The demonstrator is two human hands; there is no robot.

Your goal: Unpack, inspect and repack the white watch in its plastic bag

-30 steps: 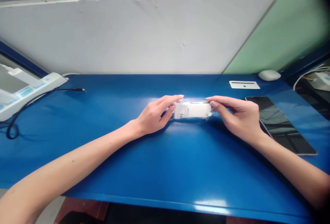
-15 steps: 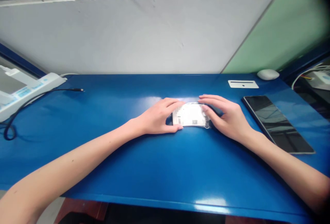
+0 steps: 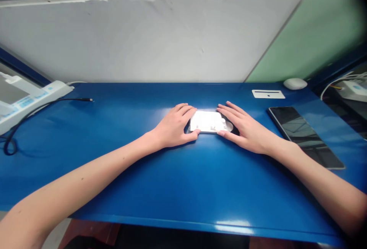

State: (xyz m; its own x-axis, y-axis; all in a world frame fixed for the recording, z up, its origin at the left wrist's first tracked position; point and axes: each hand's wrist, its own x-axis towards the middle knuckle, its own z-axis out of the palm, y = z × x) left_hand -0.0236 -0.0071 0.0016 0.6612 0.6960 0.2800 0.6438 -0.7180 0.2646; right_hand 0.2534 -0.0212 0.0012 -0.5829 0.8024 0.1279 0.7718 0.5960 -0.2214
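Observation:
A small white packet in clear wrap [image 3: 208, 121] lies flat on the blue table [image 3: 183, 188], bright with glare. My left hand [image 3: 174, 126] curls round its left end, the thumb pressed against the near edge. My right hand [image 3: 246, 128] lies flat on the table at the packet's right end. Its fingers are stretched out and spread, and the thumb tip touches the near right corner.
A dark glass slab [image 3: 304, 136] lies right of my right hand. Behind it are a white card [image 3: 268, 94] and a white oval object [image 3: 295, 83]. A white device [image 3: 25, 100] with a black cable [image 3: 43, 107] sits at the left edge. A grey wall panel rises behind.
The packet, held tilted up between both hands a second ago, now lies flat on the table. My right hand has spread flat beside it.

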